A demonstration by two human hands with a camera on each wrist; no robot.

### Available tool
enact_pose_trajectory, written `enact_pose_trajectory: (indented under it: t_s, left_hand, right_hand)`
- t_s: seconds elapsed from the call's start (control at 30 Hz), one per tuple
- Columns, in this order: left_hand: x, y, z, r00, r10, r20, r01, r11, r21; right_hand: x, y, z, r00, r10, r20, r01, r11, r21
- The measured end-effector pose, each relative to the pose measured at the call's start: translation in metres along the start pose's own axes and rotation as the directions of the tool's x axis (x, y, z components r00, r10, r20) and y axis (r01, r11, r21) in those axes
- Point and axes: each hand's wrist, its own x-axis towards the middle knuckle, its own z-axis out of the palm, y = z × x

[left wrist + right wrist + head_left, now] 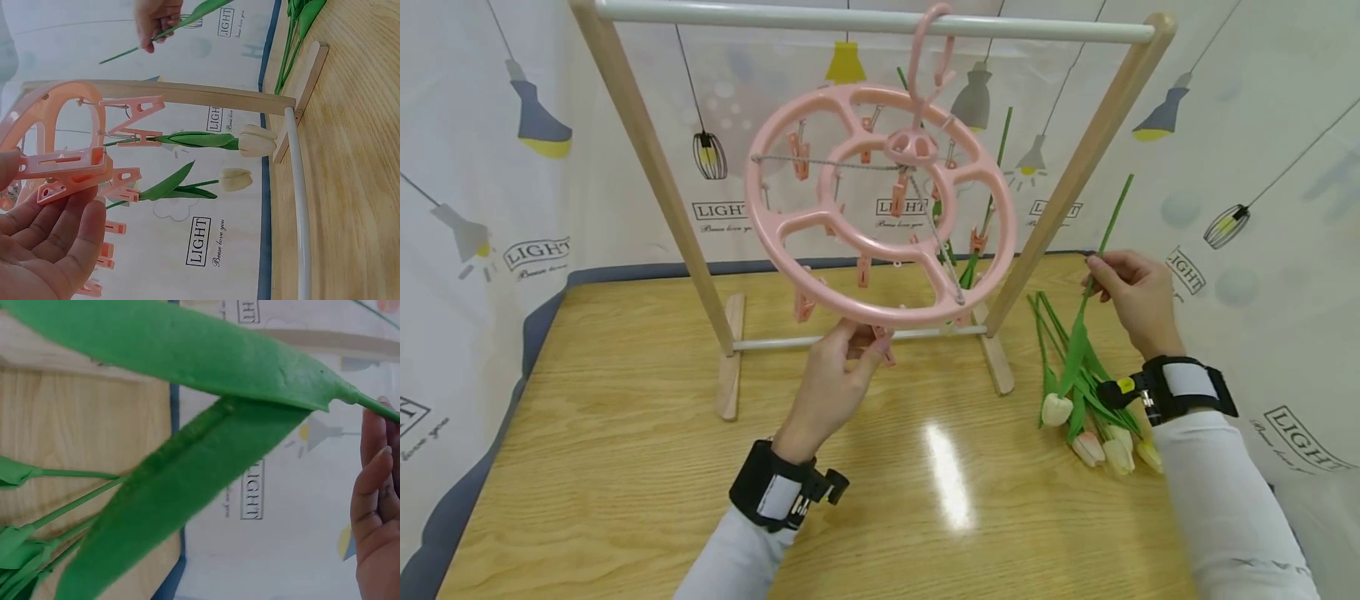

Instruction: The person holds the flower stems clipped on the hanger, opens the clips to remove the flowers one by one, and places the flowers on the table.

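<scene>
A pink round clip hanger [880,315] hangs tilted by its hook from the rack's top bar. At its near rim my left hand [831,379] pinches a pink clothespin [65,164] between thumb and fingers. My right hand [1142,300], off to the right, pinches the bare green stem [1116,212] of an artificial tulip, its leaves and bloom hanging downward. Close up in the right wrist view, the tulip's broad leaf [187,350] covers much of the scene. Two white tulips [256,140] hang bloom-down from other clothespins [140,137] on the hanger's far right side.
Several artificial tulips [1105,450] lie in a pile on the wooden table [625,500], right of the rack. The rack has wooden posts [651,167], feet, and a low white crossbar [775,342]. A patterned cloth [467,333] stands behind.
</scene>
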Motion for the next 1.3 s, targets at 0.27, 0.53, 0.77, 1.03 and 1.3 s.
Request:
enact_pose_trajectory:
  t_s: [0.27, 0.53, 0.77, 1.03, 1.3]
  left_hand:
    - [0.000, 0.001, -0.001, 1.000, 0.003, -0.005, -0.003, 1.000, 0.002]
    - [0.000, 0.001, 0.000, 1.000, 0.005, -0.008, -0.005, 1.000, -0.004]
    - [0.000, 0.002, 0.000, 1.000, 0.007, -0.009, -0.007, 1.000, -0.007]
    - [0.000, 0.003, 0.001, 1.000, 0.003, 0.001, -0.003, 1.000, -0.013]
    - [0.000, 0.001, 0.002, 1.000, -0.001, -0.006, 0.000, 1.000, -0.021]
  right_hand:
    - [0.009, 0.033, -0.001, 0.995, 0.101, 0.013, -0.096, 0.973, -0.209]
    - [0.006, 0.052, 0.003, 0.981, 0.164, 0.105, -0.114, 0.920, -0.375]
    - [0.001, 0.063, 0.006, 0.959, 0.240, 0.152, -0.129, 0.844, -0.520]
    - [-0.002, 0.071, 0.018, 0.945, 0.255, 0.205, -0.091, 0.807, -0.584]
    - [-0.002, 0.075, 0.025, 0.931, 0.278, 0.235, -0.090, 0.802, -0.590]
